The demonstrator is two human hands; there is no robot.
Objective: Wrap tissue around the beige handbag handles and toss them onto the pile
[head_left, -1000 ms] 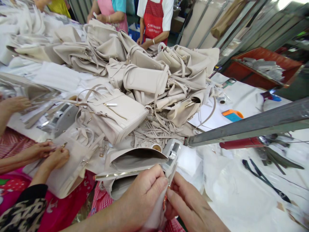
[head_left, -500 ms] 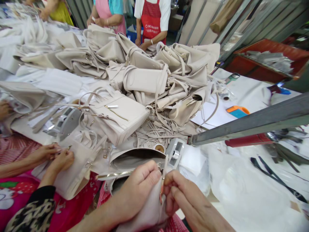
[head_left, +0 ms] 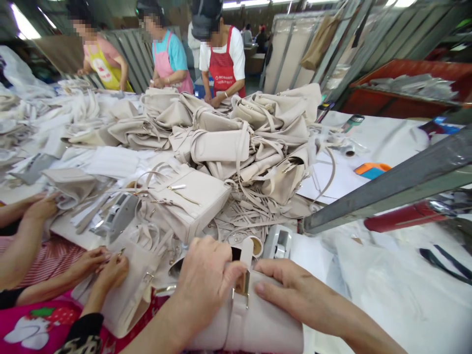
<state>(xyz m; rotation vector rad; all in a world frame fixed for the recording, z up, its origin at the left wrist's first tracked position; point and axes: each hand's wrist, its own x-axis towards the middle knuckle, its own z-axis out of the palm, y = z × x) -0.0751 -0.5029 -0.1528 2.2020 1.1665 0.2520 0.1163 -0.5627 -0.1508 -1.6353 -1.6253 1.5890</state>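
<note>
Bag change: the beige leather-look bag (head_left: 273, 319), edge-on half a second ago, now turns its front panel to the camera.
View: tipped higher; heads of the people opposite now in frame.
Left hand (head_left: 204, 282): fingers curled together over the bag's upper edge, tips hidden; thumb at the upright beige strap (head_left: 247, 253).
Right hand (head_left: 298, 290): clamped on upper edge, forefinger along top, thumb flat on front panel, right of the rectangular gold-coloured metal buckle (head_left: 241, 287).
Bag position: low centre, in front of the wearer, near the grey-and-white tape dispenser (head_left: 279, 242).
Neighbour, left: both hands on another beige bag (head_left: 121, 290).
</note>
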